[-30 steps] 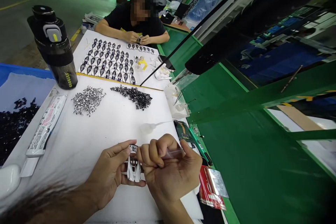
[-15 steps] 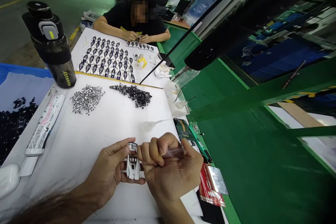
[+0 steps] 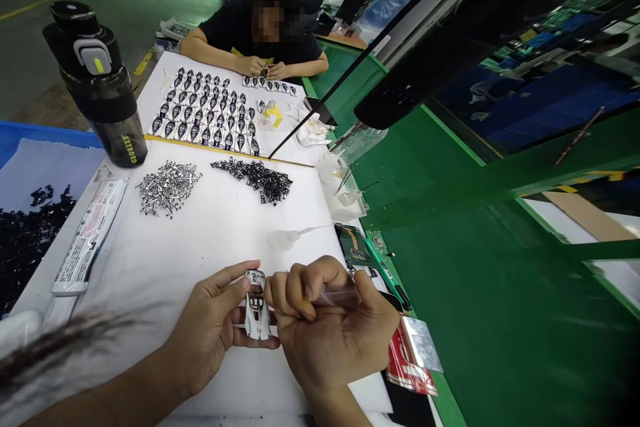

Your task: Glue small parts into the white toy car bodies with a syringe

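My left hand (image 3: pixel 213 320) holds a small white toy car body (image 3: pixel 258 317) upright between thumb and fingers, its window openings facing me. Close against the car's right side is my right hand (image 3: pixel 333 320), palm toward me and fingers curled in. A translucent plastic piece (image 3: pixel 341 296) shows inside that grip; its kind and far end are hidden by the fingers. Just beyond both hands, a translucent dropper (image 3: pixel 284 239) with a thin spout lies on the white table (image 3: pixel 210 240).
Farther back are a pile of silver parts (image 3: pixel 169 188) and a pile of black parts (image 3: pixel 265 181). A bottle (image 3: pixel 103 90) and a white tube (image 3: pixel 90 240) stand left. Across the table, a person (image 3: pixel 240 33) works behind rows of toy car parts (image 3: pixel 203 113). A green partition (image 3: pixel 450 247) borders the right.
The whole view has shifted slightly, putting the table a little farther right. Both hands keep nearly the same pose around the toy car body.
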Demonstrator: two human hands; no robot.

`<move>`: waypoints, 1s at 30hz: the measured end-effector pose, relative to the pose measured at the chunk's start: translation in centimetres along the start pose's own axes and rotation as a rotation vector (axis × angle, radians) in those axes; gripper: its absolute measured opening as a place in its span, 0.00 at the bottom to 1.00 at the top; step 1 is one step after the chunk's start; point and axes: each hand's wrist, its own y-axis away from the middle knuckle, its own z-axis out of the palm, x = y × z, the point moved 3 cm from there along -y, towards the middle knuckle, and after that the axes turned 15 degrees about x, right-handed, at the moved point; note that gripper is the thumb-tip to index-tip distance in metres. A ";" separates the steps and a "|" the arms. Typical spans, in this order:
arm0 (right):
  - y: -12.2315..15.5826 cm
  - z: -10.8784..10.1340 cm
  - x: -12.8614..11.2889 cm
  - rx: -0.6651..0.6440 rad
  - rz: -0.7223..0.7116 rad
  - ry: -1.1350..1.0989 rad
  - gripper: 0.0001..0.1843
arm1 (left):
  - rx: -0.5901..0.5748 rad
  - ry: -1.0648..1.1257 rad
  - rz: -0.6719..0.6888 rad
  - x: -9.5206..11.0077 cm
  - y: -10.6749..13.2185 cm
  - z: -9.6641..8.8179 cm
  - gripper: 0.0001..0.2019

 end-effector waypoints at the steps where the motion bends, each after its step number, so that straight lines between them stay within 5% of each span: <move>1: 0.0 0.0 0.0 0.002 -0.006 0.008 0.26 | 0.000 0.002 0.001 0.0 0.0 0.0 0.15; 11: 1.3 0.2 -0.9 -0.028 -0.058 0.117 0.28 | 0.002 -0.016 -0.003 0.0 0.2 0.2 0.15; 14: 0.8 -0.5 -3.3 0.013 -0.326 0.153 0.24 | -0.012 -0.014 -0.017 0.2 0.3 0.3 0.16; 17: -2.2 -2.5 -5.0 0.308 -0.624 0.143 0.20 | -0.009 -0.017 -0.025 0.5 0.6 0.4 0.17; 19: -5.2 -3.8 -4.5 0.464 -0.522 0.183 0.18 | -0.011 -0.019 -0.022 0.6 0.8 0.3 0.18; 23: -6.9 -4.2 -4.1 0.480 -0.419 0.216 0.20 | -0.020 -0.018 -0.010 0.5 0.8 0.2 0.18; 26: -3.8 -2.7 -4.6 0.331 -0.366 0.070 0.18 | -0.037 -0.009 -0.002 0.3 0.6 0.2 0.19; 30: 0.0 -0.2 -3.0 0.014 -0.022 0.002 0.21 | -0.027 0.014 0.009 0.4 0.4 0.4 0.20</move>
